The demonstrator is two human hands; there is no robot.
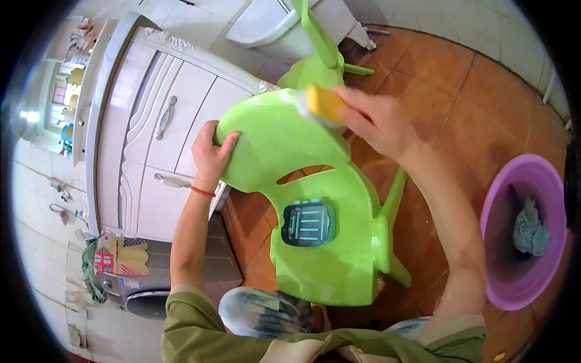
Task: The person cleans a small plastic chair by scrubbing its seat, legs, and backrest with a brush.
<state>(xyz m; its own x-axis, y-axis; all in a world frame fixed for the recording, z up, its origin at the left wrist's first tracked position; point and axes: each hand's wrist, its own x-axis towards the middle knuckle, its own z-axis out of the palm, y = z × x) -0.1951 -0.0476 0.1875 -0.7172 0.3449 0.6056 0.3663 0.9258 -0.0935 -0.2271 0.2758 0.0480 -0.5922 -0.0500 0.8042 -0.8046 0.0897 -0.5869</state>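
Observation:
A bright green plastic chair (284,133) stands before me, its backrest towards the far side. My left hand (212,154) is closed around the left edge of the backrest, thumb on the near face. In my right hand (378,124) is a yellow scrubbing brush (327,104), slightly blurred, with a whitish underside against the top right of the backrest. White suds show along the backrest's top edge. On the seat lies a dark teal soap dish (310,224) with a slatted light-blue insert; whether soap is inside I cannot tell.
Another green chair (311,69) stands behind. At right, a purple basin (493,266) holds a grey-blue cloth (531,230). White cabinets (181,115) and a grey washing machine (206,272) line the left. A white fixture (266,27) stands at the back on orange floor tiles (451,91).

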